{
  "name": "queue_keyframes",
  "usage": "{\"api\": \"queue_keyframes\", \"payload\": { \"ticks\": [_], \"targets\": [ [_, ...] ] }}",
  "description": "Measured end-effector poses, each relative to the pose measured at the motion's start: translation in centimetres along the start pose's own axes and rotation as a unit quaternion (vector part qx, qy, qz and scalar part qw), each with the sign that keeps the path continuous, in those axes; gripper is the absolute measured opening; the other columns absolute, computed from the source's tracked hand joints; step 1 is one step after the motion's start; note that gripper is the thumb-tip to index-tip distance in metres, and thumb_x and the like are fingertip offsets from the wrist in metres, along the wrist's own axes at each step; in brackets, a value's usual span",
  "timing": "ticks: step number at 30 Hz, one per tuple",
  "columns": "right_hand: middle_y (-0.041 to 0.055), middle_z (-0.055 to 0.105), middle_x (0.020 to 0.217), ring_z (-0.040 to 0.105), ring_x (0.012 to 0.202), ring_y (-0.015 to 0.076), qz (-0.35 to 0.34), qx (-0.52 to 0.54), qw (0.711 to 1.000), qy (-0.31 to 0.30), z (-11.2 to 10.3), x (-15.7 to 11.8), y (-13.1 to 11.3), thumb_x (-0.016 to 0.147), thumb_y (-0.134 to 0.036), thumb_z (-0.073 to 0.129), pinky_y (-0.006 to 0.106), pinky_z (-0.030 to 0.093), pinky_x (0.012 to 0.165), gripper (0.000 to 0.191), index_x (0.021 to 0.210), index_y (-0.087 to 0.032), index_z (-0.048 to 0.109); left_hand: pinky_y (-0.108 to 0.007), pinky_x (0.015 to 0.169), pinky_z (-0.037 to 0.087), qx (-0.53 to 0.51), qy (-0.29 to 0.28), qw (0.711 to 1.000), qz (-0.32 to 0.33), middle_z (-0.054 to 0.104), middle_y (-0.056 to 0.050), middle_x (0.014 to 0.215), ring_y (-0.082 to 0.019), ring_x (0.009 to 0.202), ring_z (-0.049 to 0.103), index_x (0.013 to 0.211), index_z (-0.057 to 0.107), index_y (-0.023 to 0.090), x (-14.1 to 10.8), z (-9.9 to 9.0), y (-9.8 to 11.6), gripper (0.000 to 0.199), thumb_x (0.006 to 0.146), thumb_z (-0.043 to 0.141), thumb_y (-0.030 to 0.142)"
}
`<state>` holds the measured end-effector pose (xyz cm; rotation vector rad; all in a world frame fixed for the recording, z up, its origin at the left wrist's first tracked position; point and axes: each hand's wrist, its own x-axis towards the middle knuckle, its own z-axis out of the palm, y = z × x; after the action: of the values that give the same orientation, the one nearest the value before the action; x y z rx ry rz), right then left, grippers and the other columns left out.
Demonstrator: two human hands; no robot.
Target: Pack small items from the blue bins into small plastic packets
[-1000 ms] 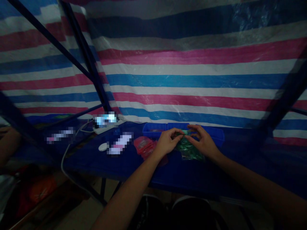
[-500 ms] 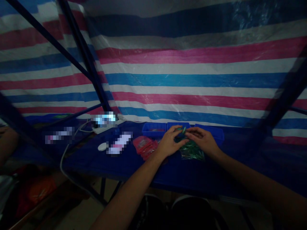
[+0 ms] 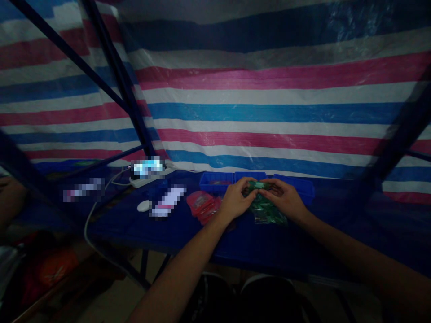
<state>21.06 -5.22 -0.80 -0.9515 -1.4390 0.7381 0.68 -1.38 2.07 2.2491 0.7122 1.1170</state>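
Between my two hands is a small green packet (image 3: 259, 185), held by its two sides above the table. My left hand (image 3: 237, 197) grips its left side, fingers curled and thumb toward the middle. On the right side, my right hand (image 3: 284, 197) pinches it in the same way. Below them lies a pile of green clear-wrapped packets (image 3: 269, 212). Several red packets (image 3: 204, 206) rest beside my left wrist. What is inside the green packet is too dark to tell.
Blue bins (image 3: 215, 176) stand along the back of the blue table (image 3: 188, 235). A power strip (image 3: 138, 181) with cables, a blurred-out phone (image 3: 168, 201) and a white round object (image 3: 144, 206) lie left. Another person's arm (image 3: 8, 197) shows far left.
My hands have come closer together. The green item, earlier narrow and tilted between my fingers, now lies wider and level, with both hands on its sides.
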Motion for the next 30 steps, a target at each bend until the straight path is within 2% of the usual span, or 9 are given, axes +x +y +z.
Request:
{"api": "queue_keyframes", "payload": {
  "ticks": [4,7,10,13,16,19,22,25,30],
  "targets": [
    [0.0071,0.076,0.095,0.075,0.088,0.0255,0.042,-0.027,0.997,0.060,-0.4,0.2,0.3,0.074,-0.052,0.084,0.041,0.063,0.084,0.045,0.103,-0.021,0.068,-0.036,0.090,0.058,0.034,0.032,0.999,0.024,0.068,-0.010,0.122,-0.020,0.101,0.069,0.128,0.058,0.020,0.1,0.1,-0.2,0.034,0.095,0.062,0.027],
    [0.0059,0.076,0.093,0.075,0.085,0.0246,0.048,-0.047,0.994,0.092,-0.6,0.3,0.1,0.073,-0.050,0.085,0.037,0.062,0.078,0.043,0.099,-0.021,0.067,-0.037,0.096,0.056,0.062,0.009,0.995,0.072,0.063,-0.011,0.130,-0.021,0.109,0.066,0.132,0.058,0.022,0.0,0.2,-0.2,0.039,0.095,0.064,0.030],
    [0.0066,0.077,0.098,0.075,0.091,0.0252,0.048,-0.011,0.998,0.042,-0.4,0.1,-0.5,0.077,-0.051,0.083,0.039,0.062,0.084,0.040,0.101,-0.022,0.069,-0.039,0.103,0.053,0.076,-0.026,0.992,0.099,0.062,-0.011,0.132,-0.023,0.119,0.062,0.137,0.057,0.022,-0.1,0.3,-0.1,0.050,0.091,0.070,0.035],
    [0.0071,0.077,0.101,0.075,0.092,0.0250,0.048,0.011,0.999,0.000,-0.1,-0.1,-1.1,0.086,-0.054,0.073,0.041,0.061,0.087,0.035,0.101,-0.023,0.072,-0.039,0.106,0.050,0.105,-0.023,0.990,0.094,0.067,-0.010,0.124,-0.023,0.116,0.063,0.131,0.061,0.019,0.0,0.2,-0.1,0.037,0.096,0.063,0.030],
    [0.0067,0.075,0.095,0.073,0.081,0.0225,0.034,-0.031,0.999,0.029,0.1,-0.1,-1.1,0.087,-0.054,0.071,0.039,0.061,0.079,0.035,0.100,-0.022,0.071,-0.039,0.102,0.051,0.134,-0.003,0.989,0.070,0.070,-0.010,0.117,-0.023,0.109,0.066,0.121,0.064,0.017,0.1,0.1,-0.2,0.024,0.100,0.053,0.024],
    [0.0081,0.072,0.103,0.071,0.090,0.0234,-0.004,-0.075,0.995,0.069,-0.1,-0.1,-0.8,0.082,-0.052,0.078,0.036,0.061,0.076,0.044,0.112,-0.022,0.068,-0.040,0.100,0.051,0.139,0.001,0.989,0.048,0.071,-0.010,0.115,-0.024,0.107,0.067,0.118,0.064,0.017,0.1,0.0,-0.1,0.023,0.100,0.052,0.023],
    [0.0096,0.071,0.114,0.072,0.098,0.0249,-0.010,-0.088,0.996,0.029,-0.2,-0.2,-0.4,0.078,-0.051,0.081,0.036,0.061,0.081,0.050,0.118,-0.023,0.068,-0.037,0.096,0.053,0.108,-0.022,0.993,0.047,0.072,-0.008,0.115,-0.023,0.106,0.068,0.121,0.061,0.020,-0.1,0.0,0.1,0.024,0.100,0.052,0.024],
    [0.0086,0.075,0.110,0.075,0.082,0.0229,0.031,-0.080,0.996,-0.005,-0.2,-0.3,-0.4,0.077,-0.053,0.081,0.036,0.062,0.075,0.047,0.111,-0.022,0.070,-0.035,0.092,0.054,0.074,-0.023,0.996,0.041,0.072,-0.006,0.112,-0.022,0.102,0.069,0.126,0.057,0.022,-0.3,0.1,0.0,0.027,0.099,0.054,0.025],
    [0.0076,0.075,0.097,0.074,0.079,0.0228,0.030,-0.065,0.993,0.091,-0.4,0.0,-0.5,0.076,-0.056,0.081,0.034,0.061,0.069,0.045,0.101,-0.021,0.068,-0.040,0.096,0.055,0.074,0.029,0.995,0.058,0.065,-0.010,0.124,-0.023,0.111,0.065,0.127,0.057,0.021,-0.1,0.2,-0.4,0.033,0.096,0.061,0.028]
  ]
}}
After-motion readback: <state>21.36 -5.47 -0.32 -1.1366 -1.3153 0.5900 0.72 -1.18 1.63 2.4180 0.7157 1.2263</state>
